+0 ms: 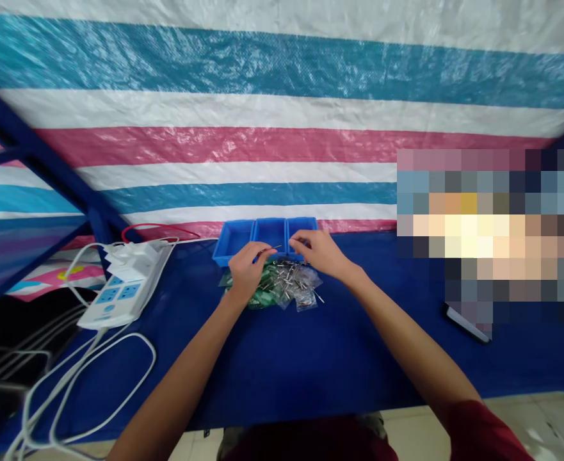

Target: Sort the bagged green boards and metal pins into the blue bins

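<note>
My left hand [249,267] is pinched on a thin metal pin [276,247], which points right over the front of the blue trays. Across from it, my right hand [316,246] has thumb and fingers closed together near the right blue tray [309,224]; anything between those fingertips is too small to make out. Beneath both hands lies a pile of small metal pieces [289,276], some in clear plastic bags [305,299], beside green plastic bags [265,297]. Behind the pile stand the left blue tray [236,238] and middle blue tray [269,229], side by side with the right one.
A white power strip [118,294] with plugs sits at left, its white cables [152,358] looping over the blue tabletop [282,365]. Striped plastic sheeting [243,147] hangs behind. At right lies a dark-edged flat object [468,324], near a blurred-out area.
</note>
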Motion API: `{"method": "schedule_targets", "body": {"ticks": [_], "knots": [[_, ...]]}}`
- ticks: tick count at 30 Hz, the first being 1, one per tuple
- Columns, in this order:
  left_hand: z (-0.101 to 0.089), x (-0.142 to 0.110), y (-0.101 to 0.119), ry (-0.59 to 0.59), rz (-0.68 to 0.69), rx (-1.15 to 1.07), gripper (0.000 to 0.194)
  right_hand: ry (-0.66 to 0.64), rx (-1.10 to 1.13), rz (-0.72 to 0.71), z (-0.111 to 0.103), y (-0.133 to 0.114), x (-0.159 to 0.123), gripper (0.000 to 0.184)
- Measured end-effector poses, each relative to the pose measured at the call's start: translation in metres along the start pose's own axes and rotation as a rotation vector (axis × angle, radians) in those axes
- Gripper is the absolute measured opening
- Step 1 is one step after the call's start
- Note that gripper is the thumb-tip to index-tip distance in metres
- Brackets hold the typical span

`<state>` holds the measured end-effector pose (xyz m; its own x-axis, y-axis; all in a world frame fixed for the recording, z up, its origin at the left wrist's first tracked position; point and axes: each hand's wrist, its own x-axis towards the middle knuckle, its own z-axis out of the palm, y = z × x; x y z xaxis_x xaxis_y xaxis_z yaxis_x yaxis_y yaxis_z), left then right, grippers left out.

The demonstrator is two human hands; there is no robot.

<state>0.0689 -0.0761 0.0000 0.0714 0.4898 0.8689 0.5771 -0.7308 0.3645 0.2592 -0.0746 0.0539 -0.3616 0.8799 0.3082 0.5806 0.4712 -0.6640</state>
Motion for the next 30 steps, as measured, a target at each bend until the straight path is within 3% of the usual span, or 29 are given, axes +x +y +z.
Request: {"method": "schedule_targets", "body": {"ticks": [3,11,18,30], "knots": [[-0.005,-0.004,0.002,0.034,0.028,0.011,0.011,-0.035,0.001,-0.027,0.003,-0.002,-0.001,0.025],[-0.004,-0.008,0.003,-0.026,0.02,0.077,0.013,-0.093,-0.05,-0.093,0.008,-0.002,0.0,0.023],[-0.006,-0.009,0.002,-0.013,0.044,0.061,0.013,-0.053,-0.006,-0.112,0.008,-0.003,-0.001,0.018],[-0.002,-0.014,0.002,-0.032,-0.12,0.022,0.019,-0.005,0.029,-0.098,0.008,0.004,-0.002,0.019]]}}
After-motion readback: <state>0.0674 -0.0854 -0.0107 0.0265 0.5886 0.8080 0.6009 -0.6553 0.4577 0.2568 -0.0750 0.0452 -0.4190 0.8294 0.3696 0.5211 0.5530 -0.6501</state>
